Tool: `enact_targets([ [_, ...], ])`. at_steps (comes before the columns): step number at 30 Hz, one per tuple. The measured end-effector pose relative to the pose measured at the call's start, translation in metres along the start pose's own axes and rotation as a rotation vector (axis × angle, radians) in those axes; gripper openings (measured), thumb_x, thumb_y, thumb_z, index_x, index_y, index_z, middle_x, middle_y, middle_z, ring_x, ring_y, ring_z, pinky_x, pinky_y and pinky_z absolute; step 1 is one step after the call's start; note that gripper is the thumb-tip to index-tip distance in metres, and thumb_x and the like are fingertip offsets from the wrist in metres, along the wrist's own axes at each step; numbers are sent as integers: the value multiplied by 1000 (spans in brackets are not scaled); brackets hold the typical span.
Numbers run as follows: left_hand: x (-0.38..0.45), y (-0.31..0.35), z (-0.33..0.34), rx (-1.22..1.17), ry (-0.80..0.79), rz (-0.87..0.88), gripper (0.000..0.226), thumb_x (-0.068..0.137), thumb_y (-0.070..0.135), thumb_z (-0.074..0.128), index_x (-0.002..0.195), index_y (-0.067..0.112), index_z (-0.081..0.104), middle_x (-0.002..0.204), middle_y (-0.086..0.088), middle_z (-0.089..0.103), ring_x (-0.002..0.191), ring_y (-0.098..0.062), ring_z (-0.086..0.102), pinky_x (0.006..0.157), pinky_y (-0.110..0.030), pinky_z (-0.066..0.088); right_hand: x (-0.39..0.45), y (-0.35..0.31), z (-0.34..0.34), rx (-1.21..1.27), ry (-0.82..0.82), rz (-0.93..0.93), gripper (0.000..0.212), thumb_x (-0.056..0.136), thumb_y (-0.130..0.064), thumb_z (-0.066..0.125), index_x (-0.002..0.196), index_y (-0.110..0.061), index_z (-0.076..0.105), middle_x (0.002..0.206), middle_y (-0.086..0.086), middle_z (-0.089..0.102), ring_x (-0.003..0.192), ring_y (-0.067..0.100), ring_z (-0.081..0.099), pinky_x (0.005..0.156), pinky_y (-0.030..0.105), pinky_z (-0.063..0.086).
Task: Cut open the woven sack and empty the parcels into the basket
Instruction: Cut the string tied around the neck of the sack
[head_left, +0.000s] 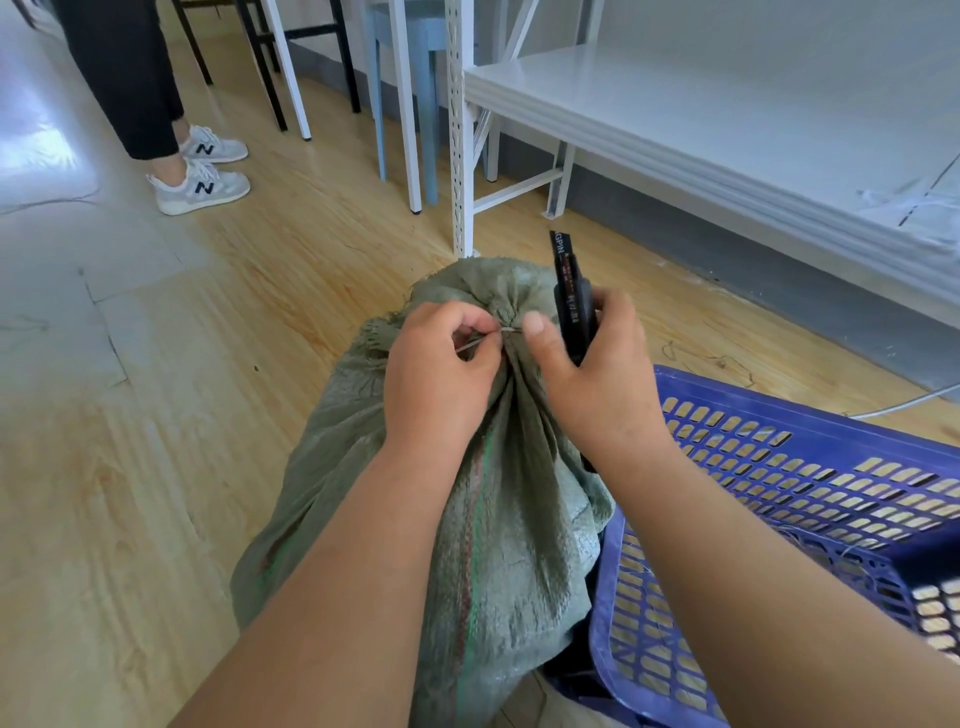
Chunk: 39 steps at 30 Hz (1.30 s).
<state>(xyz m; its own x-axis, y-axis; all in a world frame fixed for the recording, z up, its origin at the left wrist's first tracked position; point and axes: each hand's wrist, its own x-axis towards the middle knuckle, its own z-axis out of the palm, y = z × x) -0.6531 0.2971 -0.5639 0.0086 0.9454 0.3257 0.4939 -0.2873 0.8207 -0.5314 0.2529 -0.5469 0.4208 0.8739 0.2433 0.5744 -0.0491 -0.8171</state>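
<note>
The step in hand looks like the opening of the woven sack (467, 467), not yet the emptying: its neck is still gathered and bound by a thin tie (488, 336), and no parcels show anywhere. The sack stands upright on the wooden floor (156, 467), just beside the blue plastic basket (779, 467) and touching its near wall; its long axis runs roughly vertical, the bunched mouth pointing up and slightly away from the camera, toward the white shelving (675, 130). The left hand (441, 374) has its grip clenched on the tie, thumb and forefinger pinching the loose end at the neck. The right hand (587, 374) grasps a black utility knife (569, 291) in its curled fingers, while its thumb presses against the neck beside the tie. The knife stands nearly upright, its upper end pointing up and away from the sack; whether a blade is extended I cannot tell. As I judge it, the next move calls for bringing the cutting edge down to the tie, or to the cloth just under it, while the left hand keeps the tie taut and its fingers out of the blade's path. Once cut, the mouth must be spread and the sack tipped toward the basket. A person's legs and grey sneakers (202, 182) stand well apart at the upper left
</note>
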Motion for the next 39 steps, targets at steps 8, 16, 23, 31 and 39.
enact_targets([
  [8, 1, -1, 3, 24, 24, -5, 12, 85, 21, 68, 81, 31, 62, 95, 4, 65, 84, -10, 63, 74, -30, 52, -24, -6, -2, -230, -200, 10, 19, 98, -29, 40, 114, -21, 45, 76, 5, 55, 71, 30, 49, 62, 35, 38],
  [16, 4, -2, 4, 15, 29, -9, 13, 82, 22, 69, 80, 33, 63, 92, 3, 68, 81, -11, 65, 78, -36, 54, -29, -8, -5, -234, -250, 19, 21, 97, -29, 42, 117, -25, 48, 81, 5, 60, 79, 30, 55, 63, 33, 40],
  [23, 3, 0, 3, 40, 38, 0, 11, 82, 22, 70, 81, 31, 64, 93, 4, 67, 82, -12, 64, 76, -36, 54, -29, -8, -5, -256, -241, 9, 20, 98, -30, 41, 116, -26, 47, 81, 5, 62, 78, 31, 58, 62, 34, 43],
  [31, -1, 5, 6, 108, 55, 52, 7, 81, 19, 69, 81, 25, 65, 93, 4, 62, 81, -16, 62, 74, -38, 54, -28, -8, 5, -353, -197, 29, 17, 98, -29, 40, 115, -25, 43, 65, -5, 46, 71, 28, 51, 59, 33, 40],
  [39, 1, 1, 2, 110, 74, -2, 7, 81, 19, 67, 81, 26, 64, 96, 4, 62, 83, -14, 61, 74, -31, 51, -31, -11, 11, -394, -205, 7, 18, 99, -28, 39, 117, -26, 41, 81, 2, 58, 86, 32, 61, 60, 31, 37],
])
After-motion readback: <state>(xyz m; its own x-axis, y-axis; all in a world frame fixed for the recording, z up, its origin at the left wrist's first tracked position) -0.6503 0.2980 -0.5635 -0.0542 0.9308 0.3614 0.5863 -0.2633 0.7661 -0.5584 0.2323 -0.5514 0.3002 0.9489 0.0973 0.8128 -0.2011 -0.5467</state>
